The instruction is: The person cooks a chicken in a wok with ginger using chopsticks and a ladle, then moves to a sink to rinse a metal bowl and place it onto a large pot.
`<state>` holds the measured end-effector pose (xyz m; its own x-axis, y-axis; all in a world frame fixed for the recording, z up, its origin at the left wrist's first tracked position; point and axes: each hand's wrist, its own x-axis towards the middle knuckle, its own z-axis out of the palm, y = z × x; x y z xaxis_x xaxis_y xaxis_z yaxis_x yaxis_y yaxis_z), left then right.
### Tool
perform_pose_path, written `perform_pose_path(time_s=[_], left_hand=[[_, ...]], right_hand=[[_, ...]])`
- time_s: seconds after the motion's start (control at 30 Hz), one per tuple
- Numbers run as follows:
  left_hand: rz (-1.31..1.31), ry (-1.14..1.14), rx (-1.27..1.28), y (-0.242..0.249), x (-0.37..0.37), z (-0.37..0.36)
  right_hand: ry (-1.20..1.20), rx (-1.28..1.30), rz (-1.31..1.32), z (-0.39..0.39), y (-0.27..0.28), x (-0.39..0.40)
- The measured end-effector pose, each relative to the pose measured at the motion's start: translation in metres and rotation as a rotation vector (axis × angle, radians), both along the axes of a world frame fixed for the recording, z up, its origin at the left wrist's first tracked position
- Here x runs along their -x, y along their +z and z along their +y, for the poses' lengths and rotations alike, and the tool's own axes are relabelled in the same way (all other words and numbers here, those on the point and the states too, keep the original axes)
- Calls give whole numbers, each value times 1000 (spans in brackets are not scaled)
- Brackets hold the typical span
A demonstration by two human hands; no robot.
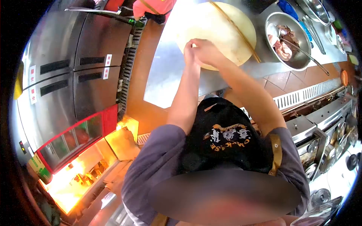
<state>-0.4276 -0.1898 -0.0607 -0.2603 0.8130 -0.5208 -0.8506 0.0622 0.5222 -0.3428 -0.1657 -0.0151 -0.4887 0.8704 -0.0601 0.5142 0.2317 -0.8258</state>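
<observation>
My left hand [189,54] and my right hand [206,52] meet above the near-left edge of a large, pale, round board-like disc [226,49]. Their fingers are closed and pressed together. Whatever may be between them is hidden. Across the right side of the disc lies a long, thin wooden stick [237,32], apart from both hands. To the right stands a steel bowl [306,47] holding pieces of raw meat [283,51]. A long-handled metal utensil [311,59] leans in the bowl, its handle reaching over the rim.
The disc and bowl rest on a steel worktable [162,88]. Steel refrigerator doors [56,45] stand at the left, above a red-framed glass panel [81,132]. At right is a steel counter [320,116] with pans and lids. A person in pink [156,7] is at the top.
</observation>
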Motion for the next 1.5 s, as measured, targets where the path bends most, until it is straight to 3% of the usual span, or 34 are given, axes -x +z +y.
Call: perform_pose_path(time_s=[0.07, 0.13, 0.2, 0.23, 0.33, 0.43, 0.63, 0.7, 0.73, 0.8, 0.83, 0.9, 0.93, 1.0, 1.07, 1.13, 1.17, 1.23, 1.3, 1.33, 1.37, 1.4, 1.43, 1.5], left_hand=[[-1, 56, 111, -21, 15, 15], [-650, -95, -209, -56, 35, 11], [-637, -38, -137, -34, 38, -1], [-568, -49, -167, -29, 46, -7], [-429, -45, -188, -15, 60, -38], [-92, -7, -4, -17, 63, -71], [-63, 35, 305, -59, 65, -93], [-13, 37, 357, -63, 74, -85], [-10, 52, 349, -64, 80, -81], [-14, 20, 330, -56, 66, -62], [-66, 132, 338, -40, 58, -58], [-115, 244, 357, -36, 61, -69], [-251, 183, 274, -51, 70, -75], [-405, 107, 186, -64, 74, -83], [-237, 30, 186, -64, 72, -93], [-239, -17, 141, -49, 63, -101], [-228, -43, 102, -41, 60, -107], [-229, -144, 104, -29, 52, -114], [-229, -302, 108, -21, 39, -114], [-231, -394, 99, -20, 30, -109], [-206, -478, 107, -13, 15, -102], [-183, -576, 112, -5, -7, -90], [-205, -697, 104, 1, -36, -78], [-33, -884, 179, 8, -96, -60]], right_hand=[[-96, 40, 124, 10, 21, -31], [-189, 95, 368, 37, -13, -59], [-243, -34, 68, 51, -29, -79], [-158, 58, -87, 56, -41, -77], [48, -9, -281, 40, -65, -40], [145, -68, -276, 28, -63, 4], [92, -87, -273, 33, -71, 31], [212, -219, -359, 41, -80, 50], [158, -428, -201, 36, -96, 57], [405, -302, -432, 35, -94, 77], [522, -231, -415, 26, -72, 74], [470, -92, -311, 2, -48, 62], [428, 32, -206, -1, -42, 58], [-10, -173, 107, 5, -56, 15], [-320, -281, -111, 38, -50, -62], [-485, -314, -631, 53, -51, -129], [-512, -312, -636, 59, -57, -143], [-311, 24, -684, 66, -58, -165], [-138, 27, -812, 66, -66, -172], [-219, -85, -703, 64, -80, -174], [-208, -75, -635, 49, -51, -181], [-170, 229, -576, 52, -53, -188], [-213, -107, -310, 19, -42, -210], [-377, -160, -69, -37, -4, -251]])
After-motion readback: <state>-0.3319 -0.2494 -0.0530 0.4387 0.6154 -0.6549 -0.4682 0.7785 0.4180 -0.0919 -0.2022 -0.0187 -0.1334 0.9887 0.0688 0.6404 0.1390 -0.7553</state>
